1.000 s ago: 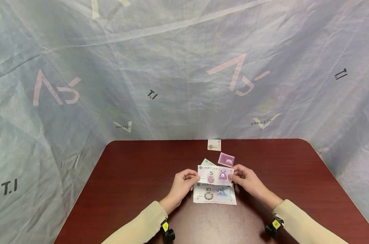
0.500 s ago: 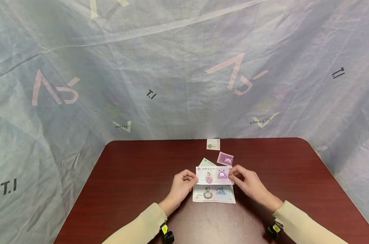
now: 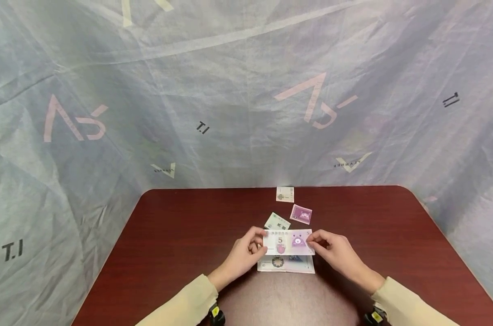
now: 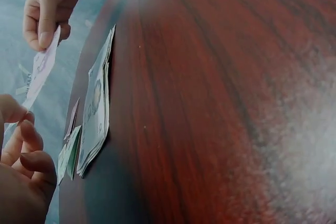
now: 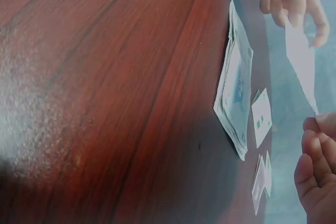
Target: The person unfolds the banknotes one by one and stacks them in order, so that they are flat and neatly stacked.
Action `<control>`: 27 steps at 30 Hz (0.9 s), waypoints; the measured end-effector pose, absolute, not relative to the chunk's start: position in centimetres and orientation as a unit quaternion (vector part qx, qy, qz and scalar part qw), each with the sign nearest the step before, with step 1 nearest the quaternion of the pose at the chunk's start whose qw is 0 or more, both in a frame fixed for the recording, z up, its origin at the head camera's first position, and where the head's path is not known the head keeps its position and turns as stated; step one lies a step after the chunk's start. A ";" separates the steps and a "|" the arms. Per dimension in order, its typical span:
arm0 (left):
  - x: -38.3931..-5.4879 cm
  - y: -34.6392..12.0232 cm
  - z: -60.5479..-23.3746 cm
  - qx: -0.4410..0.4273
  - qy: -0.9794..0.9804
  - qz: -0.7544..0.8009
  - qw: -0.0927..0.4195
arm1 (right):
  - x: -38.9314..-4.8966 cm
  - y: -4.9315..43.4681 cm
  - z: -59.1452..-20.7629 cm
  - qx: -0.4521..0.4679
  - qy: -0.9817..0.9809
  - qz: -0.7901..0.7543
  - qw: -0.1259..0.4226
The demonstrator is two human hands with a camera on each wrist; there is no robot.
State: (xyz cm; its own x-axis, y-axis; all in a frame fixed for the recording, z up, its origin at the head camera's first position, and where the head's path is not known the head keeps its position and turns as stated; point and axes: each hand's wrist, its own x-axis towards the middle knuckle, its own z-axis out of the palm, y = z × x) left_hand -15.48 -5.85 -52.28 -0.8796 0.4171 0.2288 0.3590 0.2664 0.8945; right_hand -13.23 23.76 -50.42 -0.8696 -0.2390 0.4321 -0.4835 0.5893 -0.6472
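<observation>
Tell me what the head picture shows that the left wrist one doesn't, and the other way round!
Only the head view: the cream sleeves, and a number 5 you can read on the purple note. Only the left wrist view: the money pile seen from the side, its layers showing. Both: the left hand and right hand holding that note above the table.

Gotta say, the pale purple rectangular paper note (image 3: 288, 242) rocks a purple critter (image 3: 298, 241), the dark red wooden table (image 3: 181, 226) has blackish grain, and the grey fabric curtain (image 3: 238, 81) has pink, yellow and black marks.
</observation>
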 end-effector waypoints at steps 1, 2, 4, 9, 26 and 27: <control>-15.4 -5.9 -52.3 0.247 0.798 0.550 0.022 | -13.2 23.7 -50.4 0.208 -0.878 0.405 0.150; -15.4 -5.9 -52.3 0.245 0.801 0.547 0.018 | -13.1 23.7 -50.4 0.210 -0.877 0.407 0.149; -15.3 -5.8 -52.4 0.232 0.806 0.545 0.006 | -12.9 23.7 -50.4 0.214 -0.875 0.408 0.148; -15.3 -5.7 -52.3 0.200 0.810 0.551 -0.016 | -12.9 23.6 -50.3 0.231 -0.869 0.408 0.160; -15.3 -5.9 -52.5 0.237 0.846 0.473 -0.062 | -12.7 23.3 -51.9 0.280 -0.865 0.366 0.200; -15.3 -5.8 -52.6 0.236 0.850 0.467 -0.057 | -12.7 23.3 -52.0 0.278 -0.867 0.363 0.198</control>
